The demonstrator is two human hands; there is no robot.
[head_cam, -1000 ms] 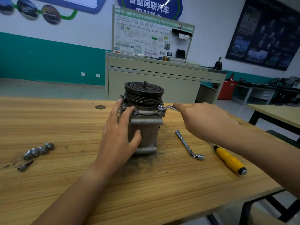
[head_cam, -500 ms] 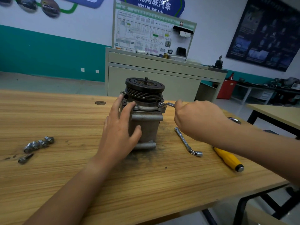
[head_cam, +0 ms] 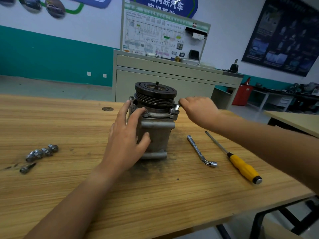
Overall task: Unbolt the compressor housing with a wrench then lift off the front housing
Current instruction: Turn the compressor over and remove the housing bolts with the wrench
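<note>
A grey compressor [head_cam: 156, 133] stands upright on the wooden table [head_cam: 155, 200], its black pulley [head_cam: 155, 94] on top. My left hand [head_cam: 127, 140] lies against its left side, fingers spread straight and thumb on the front face. My right hand [head_cam: 198, 109] grips the handle of a silver wrench [head_cam: 176, 107]. The wrench's head sits on a bolt at the right edge of the housing flange. Most of the handle is hidden in my fist.
An L-shaped socket wrench [head_cam: 200, 151] and a yellow-handled screwdriver [head_cam: 241, 165] lie right of the compressor. Several loose bolts [head_cam: 42, 152] lie at the left. A cabinet with a display board [head_cam: 164, 40] stands behind the table. The table's front edge is close below.
My right hand has swung the wrench handle away from me, toward the back of the compressor. My left hand stays on the housing.
</note>
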